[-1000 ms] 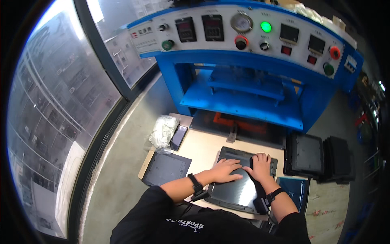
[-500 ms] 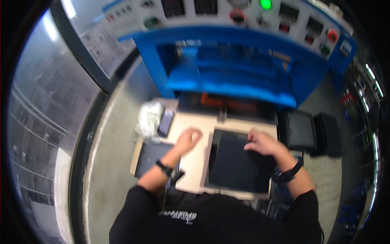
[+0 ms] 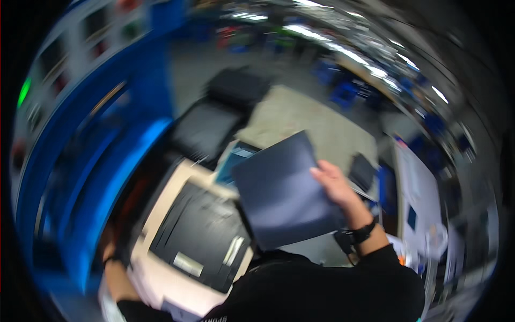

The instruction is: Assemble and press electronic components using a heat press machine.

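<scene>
My right hand (image 3: pixel 331 185) grips the right edge of a thin, dark grey-blue square sheet (image 3: pixel 287 193), which is lifted and tilted above the work surface. My left hand (image 3: pixel 107 244) is at the near edge of the blue machine (image 3: pixel 70 198); shadow and blur hide its fingers. Between my arms, a black flat panel (image 3: pixel 198 220) with two pale labels lies on a light wooden board (image 3: pixel 161 212). The held sheet partly covers a small teal-blue item (image 3: pixel 233 158) beside the board.
Two stacks of black pieces, one nearer (image 3: pixel 206 131) and one farther (image 3: pixel 238 88), stand beyond the board. A pale table (image 3: pixel 322 115) lies past the sheet, with a small black object (image 3: pixel 363 172) near its right end. Another white-topped table (image 3: pixel 421 188) stands far right.
The view has swung to the right. My right hand has lifted the dark sheet off, uncovering the labelled black panel. My left hand has moved to the machine's edge.
</scene>
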The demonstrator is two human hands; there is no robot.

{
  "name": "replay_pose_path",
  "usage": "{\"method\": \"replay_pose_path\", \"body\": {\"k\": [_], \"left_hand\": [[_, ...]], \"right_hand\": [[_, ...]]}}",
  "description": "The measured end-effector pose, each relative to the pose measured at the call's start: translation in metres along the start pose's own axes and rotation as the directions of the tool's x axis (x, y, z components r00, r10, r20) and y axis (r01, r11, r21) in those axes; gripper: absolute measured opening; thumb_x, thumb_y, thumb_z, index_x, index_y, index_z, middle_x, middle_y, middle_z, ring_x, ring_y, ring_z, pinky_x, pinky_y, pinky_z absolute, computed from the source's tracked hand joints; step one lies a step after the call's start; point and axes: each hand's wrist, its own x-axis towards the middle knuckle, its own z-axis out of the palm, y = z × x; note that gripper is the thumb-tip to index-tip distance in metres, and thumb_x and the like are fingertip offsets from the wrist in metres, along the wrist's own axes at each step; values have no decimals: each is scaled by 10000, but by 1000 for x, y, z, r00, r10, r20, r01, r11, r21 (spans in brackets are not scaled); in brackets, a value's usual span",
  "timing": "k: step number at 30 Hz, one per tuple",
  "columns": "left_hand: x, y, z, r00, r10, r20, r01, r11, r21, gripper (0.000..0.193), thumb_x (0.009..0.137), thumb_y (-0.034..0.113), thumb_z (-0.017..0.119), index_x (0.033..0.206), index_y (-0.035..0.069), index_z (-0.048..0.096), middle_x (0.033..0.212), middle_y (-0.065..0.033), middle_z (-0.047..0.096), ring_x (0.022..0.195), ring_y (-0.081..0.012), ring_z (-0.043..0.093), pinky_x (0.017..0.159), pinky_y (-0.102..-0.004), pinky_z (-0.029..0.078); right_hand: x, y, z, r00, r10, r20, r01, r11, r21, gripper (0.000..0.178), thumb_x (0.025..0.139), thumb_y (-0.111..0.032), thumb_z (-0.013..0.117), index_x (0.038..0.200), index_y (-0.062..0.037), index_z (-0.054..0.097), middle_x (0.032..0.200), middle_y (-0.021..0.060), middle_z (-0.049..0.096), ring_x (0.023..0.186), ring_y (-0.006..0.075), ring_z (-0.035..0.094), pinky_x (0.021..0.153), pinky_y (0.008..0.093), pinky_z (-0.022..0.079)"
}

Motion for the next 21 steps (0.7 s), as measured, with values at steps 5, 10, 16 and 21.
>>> {"method": "replay_pose_path", "body": {"k": [5, 10, 16, 21], "left_hand": [[184, 98, 147, 955, 267, 129, -245, 956, -161, 222, 895, 186, 507, 955, -15, 580, 897, -226, 589, 798, -309, 554, 737, -378, 458], [213, 99, 104, 959, 265, 102, -263, 964, -41, 214, 894, 179, 510, 911, -22, 580, 846, -230, 585, 755, -322, 551, 708, -387, 457], [93, 78, 11, 995, 91, 44, -98, 973, 207, 215, 893, 170, 513, 857, -32, 579, 784, -236, 579, 703, -337, 547, 674, -398, 456], [-80, 232, -24, 992, -108, -72, 127, 917, 377, 254, 892, 166, 516, 756, -45, 550, 682, -244, 551, 613, -374, 532, 606, -426, 435]], "right_hand": [[-80, 8, -65, 992, 4, -125, 12, 992, 126, 226, 950, -209, 505, 1043, -10, 560, 939, 22, 622, 850, 74, 568, 766, 255, 473], [-98, 3, -75, 980, -16, -199, 30, 997, 69, 240, 953, -230, 507, 1015, -7, 566, 906, 19, 614, 823, 70, 561, 743, 256, 475], [-79, 14, -88, 961, -43, -274, 67, 995, 79, 219, 947, -236, 521, 946, -20, 560, 837, -8, 598, 751, 49, 541, 672, 229, 462], [-58, 27, -113, 894, -168, -416, 230, 968, 104, 173, 938, -226, 536, 913, -55, 542, 848, -21, 579, 756, 35, 520, 663, 210, 443]]}}
